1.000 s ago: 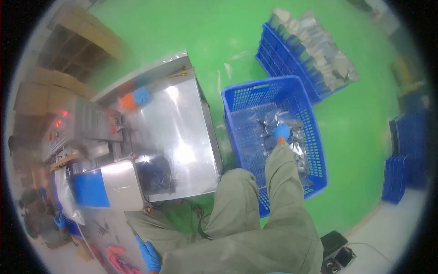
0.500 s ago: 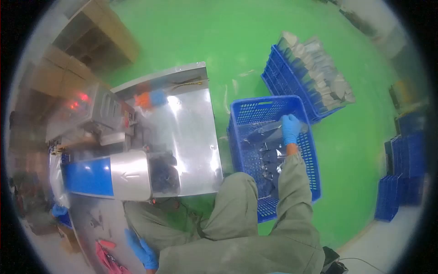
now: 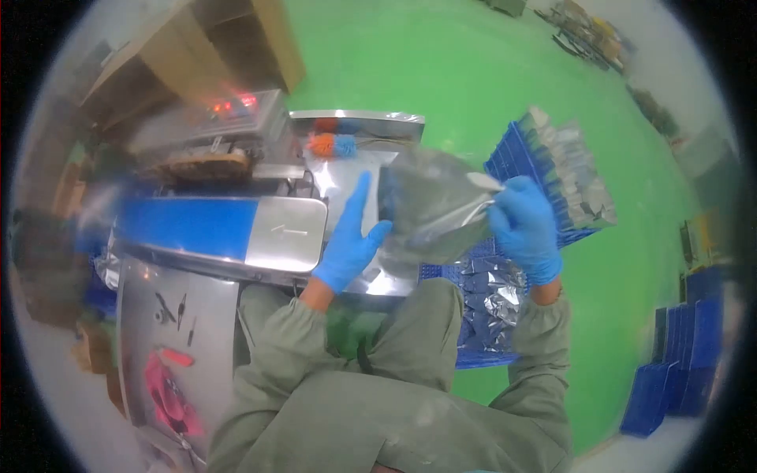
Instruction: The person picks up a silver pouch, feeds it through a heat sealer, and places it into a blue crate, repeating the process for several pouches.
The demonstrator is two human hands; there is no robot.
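Observation:
My right hand [image 3: 527, 229], in a blue glove, is closed on the gathered end of a silvery plastic bag [image 3: 438, 209]. The bag stretches leftward in the air above the steel tray [image 3: 394, 281] and the edge of a blue crate. My left hand [image 3: 347, 248], also gloved, has its fingers straight and thumb apart, just left of the bag's other end, holding nothing. Below my right hand, several shiny silvery pouches [image 3: 490, 303] lie in the blue crate [image 3: 487, 363]. What the bag contains cannot be made out.
Left of my hand stands a machine with a blue conveyor belt [image 3: 189, 229] and red-lit display [image 3: 236, 102]. A second blue crate [image 3: 512, 154] holds upright pouches [image 3: 574, 169]. An orange-and-blue duster [image 3: 331, 145] lies on the tray; tools and a pink cloth [image 3: 167, 394] lie lower left.
My right hand has come up out of the crate with the bag. My left hand has risen from beside my leg to the bag's left end. The view has shifted left.

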